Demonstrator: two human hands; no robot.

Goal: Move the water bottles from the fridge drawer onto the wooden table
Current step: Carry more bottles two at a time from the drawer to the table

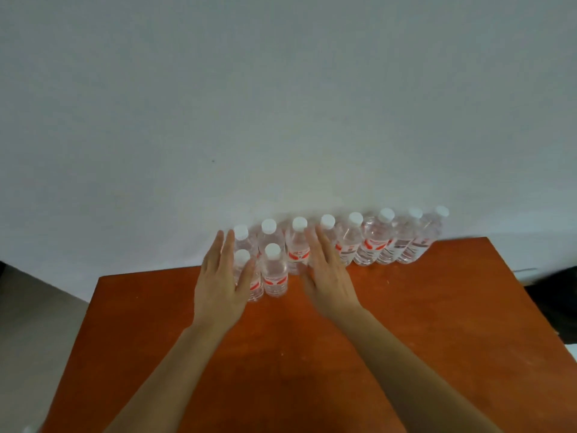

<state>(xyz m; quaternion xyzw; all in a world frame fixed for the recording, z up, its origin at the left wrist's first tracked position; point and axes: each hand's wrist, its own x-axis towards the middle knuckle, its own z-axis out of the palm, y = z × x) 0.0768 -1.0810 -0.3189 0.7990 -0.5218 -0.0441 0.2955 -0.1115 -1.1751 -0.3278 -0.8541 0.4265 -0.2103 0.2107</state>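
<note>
— What are your hands gripping?
— Nothing. Your left hand (pixel 220 282) and right hand (pixel 326 278) hover flat with fingers straight at frame centre. The right one is blurred.
— And the water bottles (pixel 274 276)?
— There are ten, clear plastic with round white caps (pixel 386 214) and red-marked labels (pixel 298 254). Eight stand in a back row along the pale wall (pixel 281 104), two in front beside your left hand. All are upright on the smooth orange-brown wooden table (pixel 437 307), at its far edge.
</note>
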